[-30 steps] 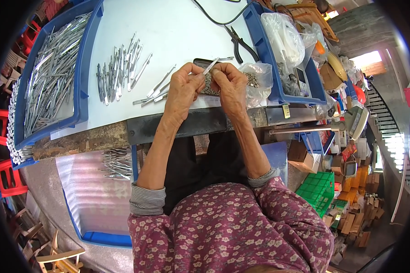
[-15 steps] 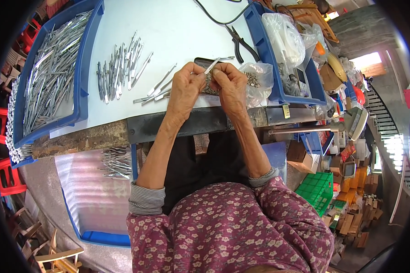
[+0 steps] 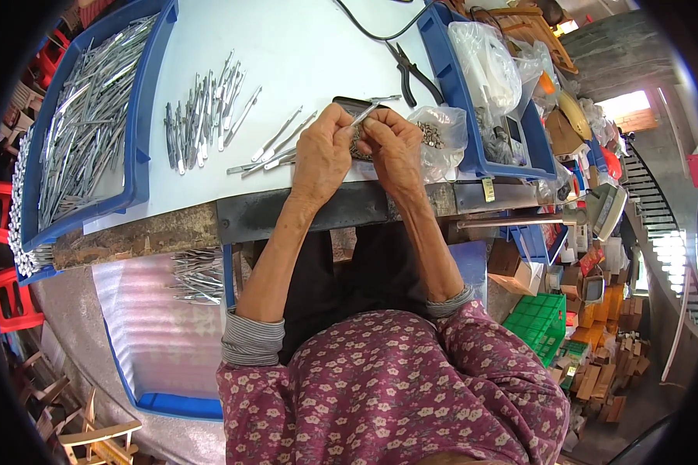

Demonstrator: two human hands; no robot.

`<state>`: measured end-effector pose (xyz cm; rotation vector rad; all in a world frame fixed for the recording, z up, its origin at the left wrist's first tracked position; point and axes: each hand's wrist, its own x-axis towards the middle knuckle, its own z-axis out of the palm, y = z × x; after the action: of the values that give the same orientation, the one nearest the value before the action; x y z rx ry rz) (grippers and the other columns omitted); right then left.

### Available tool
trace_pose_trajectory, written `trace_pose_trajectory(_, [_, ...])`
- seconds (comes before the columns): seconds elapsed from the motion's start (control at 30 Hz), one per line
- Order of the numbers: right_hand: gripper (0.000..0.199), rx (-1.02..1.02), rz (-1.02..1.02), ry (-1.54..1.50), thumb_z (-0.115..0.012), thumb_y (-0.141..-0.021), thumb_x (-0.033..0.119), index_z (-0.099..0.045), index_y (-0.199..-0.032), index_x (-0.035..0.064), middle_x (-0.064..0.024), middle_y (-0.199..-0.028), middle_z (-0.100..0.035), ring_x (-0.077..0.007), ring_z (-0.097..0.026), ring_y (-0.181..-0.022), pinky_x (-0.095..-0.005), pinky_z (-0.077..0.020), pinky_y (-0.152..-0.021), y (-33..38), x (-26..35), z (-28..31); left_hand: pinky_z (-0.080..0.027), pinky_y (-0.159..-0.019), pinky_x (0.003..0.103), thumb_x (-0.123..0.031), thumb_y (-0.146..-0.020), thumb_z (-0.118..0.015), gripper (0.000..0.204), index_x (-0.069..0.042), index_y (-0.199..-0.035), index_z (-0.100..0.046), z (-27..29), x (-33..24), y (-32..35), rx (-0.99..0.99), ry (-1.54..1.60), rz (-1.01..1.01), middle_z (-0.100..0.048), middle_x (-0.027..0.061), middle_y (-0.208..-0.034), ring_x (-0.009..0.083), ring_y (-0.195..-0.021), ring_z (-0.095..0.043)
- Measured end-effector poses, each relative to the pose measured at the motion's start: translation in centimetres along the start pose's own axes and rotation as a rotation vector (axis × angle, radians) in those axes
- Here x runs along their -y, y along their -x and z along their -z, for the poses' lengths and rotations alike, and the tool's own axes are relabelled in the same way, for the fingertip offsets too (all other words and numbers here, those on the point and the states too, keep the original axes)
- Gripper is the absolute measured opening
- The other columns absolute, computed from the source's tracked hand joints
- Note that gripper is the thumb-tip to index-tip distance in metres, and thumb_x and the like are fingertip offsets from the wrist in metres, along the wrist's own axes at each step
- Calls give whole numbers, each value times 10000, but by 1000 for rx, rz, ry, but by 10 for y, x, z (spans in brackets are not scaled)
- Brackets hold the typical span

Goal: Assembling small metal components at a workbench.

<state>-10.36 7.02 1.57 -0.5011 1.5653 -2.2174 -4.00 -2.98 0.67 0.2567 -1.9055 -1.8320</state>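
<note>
- The thin metal stick (image 3: 363,114) is up between my two hands, over the near edge of the table, and it slants up to the right.
- My left hand (image 3: 323,153) is curled up, with its thumb and finger pinched on the stick.
- My right hand (image 3: 396,151) is curled too, its fingertips pinched together at the low end of the stick. I cannot tell if they have a tiny bit in them as well.
- Just behind my hands is a dark box (image 3: 349,101), partly hidden by them.
- Right beside my right hand sits a clear bag (image 3: 447,160) with little metal bits (image 3: 432,135) in it.
- Near my left hand, a few loose sticks (image 3: 271,162) lie on the white table top (image 3: 295,54).
- Farther left is a bigger bunch of sticks (image 3: 202,120), lying side by side.
- Black pliers (image 3: 419,76) lie past the clear bag, near the right blue bin (image 3: 512,169), which has plastic bags (image 3: 485,66) in it.
- A black cord (image 3: 388,38) bends across the far side.
- On my far left, the left blue bin (image 3: 139,147) is full of metal sticks (image 3: 93,116).
- Down below the table, a blue tray (image 3: 180,407) has more sticks (image 3: 198,275) at one end.
- Off to my right is a green crate (image 3: 537,325).
</note>
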Motion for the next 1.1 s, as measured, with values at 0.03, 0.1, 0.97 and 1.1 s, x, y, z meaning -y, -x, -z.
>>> trace_pose_trajectory(0.03, [70, -4, -28, -19, -528, -805, 29, -535, -791, -39, -27, -679, -490, -74, -423, -578, -205, -358, -500, 0, 2, -1, -398, -523, 334, -50, -807, -486, 49, -13, -779, -469, 0, -3, 0, -23, -75, -26, -513, 109, -586, 225, -537, -506])
trace_pose_trajectory(0.1, [66, -9, -56, -35, -526, -805, 26, -534, -783, -36, -26, -678, -489, -73, -425, -578, -205, -359, -498, -1, 5, 1, -406, -540, 363, -61, -806, -486, 52, -19, -781, -468, -1, -4, 0, -45, -147, -52, -528, 138, -608, 280, -564, -534])
trace_pose_trajectory(0.97, [73, -19, -55, 139, -527, -805, 31, -548, -788, -37, -25, -664, -504, -69, -432, -557, -205, -369, -493, 1, 10, -2, -296, -444, 228, -25, -808, -460, 88, -2, -723, -462, 4, 4, -5, 44, 243, 94, -405, -9, -539, 57, -491, -353])
trace_pose_trajectory(1.1, [70, -20, -67, 122, -522, -804, 26, -545, -776, -34, -20, -657, -497, -71, -427, -554, -207, -365, -492, 0, 8, -1, -318, -454, 244, -34, -810, -470, 90, -2, -726, -462, 3, 6, -4, 33, 174, 99, -422, 3, -541, 69, -494, -371])
